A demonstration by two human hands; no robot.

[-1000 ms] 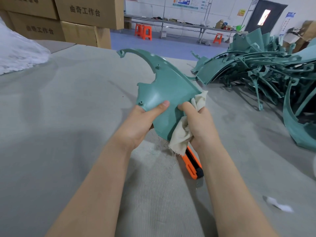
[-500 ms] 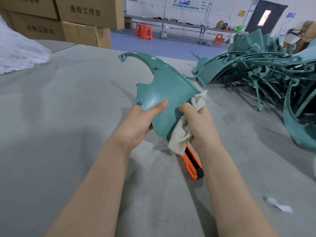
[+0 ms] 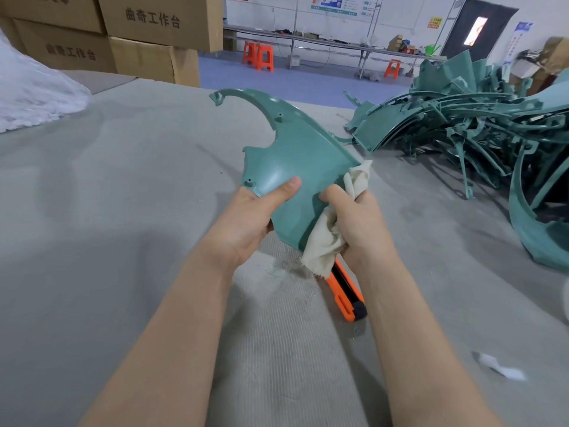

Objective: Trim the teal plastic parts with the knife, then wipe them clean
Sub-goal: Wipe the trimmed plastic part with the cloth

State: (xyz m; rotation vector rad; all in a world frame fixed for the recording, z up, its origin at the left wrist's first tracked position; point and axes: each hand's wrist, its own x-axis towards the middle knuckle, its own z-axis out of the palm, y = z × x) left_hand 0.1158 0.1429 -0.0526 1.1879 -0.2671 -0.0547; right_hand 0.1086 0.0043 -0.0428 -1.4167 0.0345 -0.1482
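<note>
Left hand [image 3: 246,220] clamped on near-left edge of teal part [image 3: 295,167], thumb across its face; right hand [image 3: 357,223] closed around cream cloth [image 3: 326,235] and orange knife [image 3: 346,291], cloth against part's right edge. Almost nothing shifted over last second: wiping under way, trimming seemingly finished. More teal parts [image 3: 455,124] heaped far right. Cardboard boxes [image 3: 160,23] far left, shut, contents unseen.

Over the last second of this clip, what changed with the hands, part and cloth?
Almost nothing. The teal part sits marginally lower in view. The left hand still grips its lower edge, the right hand still presses the cloth on it, and the knife stayed put.
</note>
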